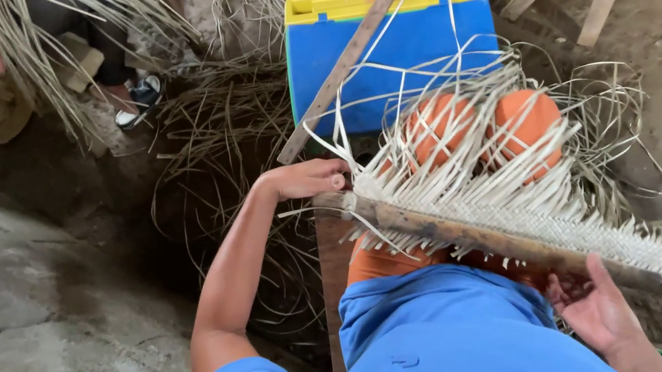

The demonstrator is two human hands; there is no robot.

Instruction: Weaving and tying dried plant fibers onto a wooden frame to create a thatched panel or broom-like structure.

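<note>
Across the lap: one woven palm-strip mat point(529, 222), loose strands fanning toward the box.
Box: one blue box with yellow lid point(388, 37) beyond the mat; contents hidden.
Stick: one wooden bar point(478, 236) on the mat's near edge.
Left hand point(304, 179): clasped on the bar's far end.
Right hand point(596, 308): palm open, under the bar's near part.

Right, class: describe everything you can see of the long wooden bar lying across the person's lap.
The wooden bar is long, dark and weathered. It slants from upper left down to lower right across the orange-clad knees. A pale woven straw mat with loose strips lies along and over it. The left hand rests at its upper end; the right hand is open beneath its lower part.
</note>
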